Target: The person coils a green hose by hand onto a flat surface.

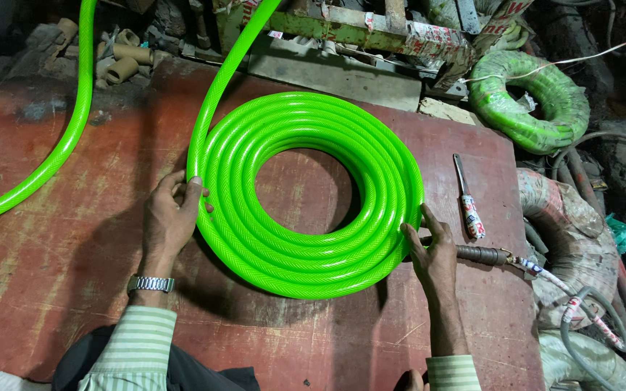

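Note:
A bright green hose lies wound into a flat coil [306, 194] on a worn red table [74, 261]. My left hand [169, 216] grips the coil's left edge, where the loose hose [230, 65] runs up and away toward the back. Fingers apart, my right hand [431, 253] presses against the coil's lower right edge. A metal watch sits on my left wrist, and both sleeves are striped.
Another stretch of green hose [59, 145] curves across the table's left side. A knife with a wrapped handle [468, 199] lies right of the coil, and a metal fitting with cable [483, 254] sits beside my right hand. A wrapped green hose coil [530, 101] rests beyond the table's right corner amid clutter.

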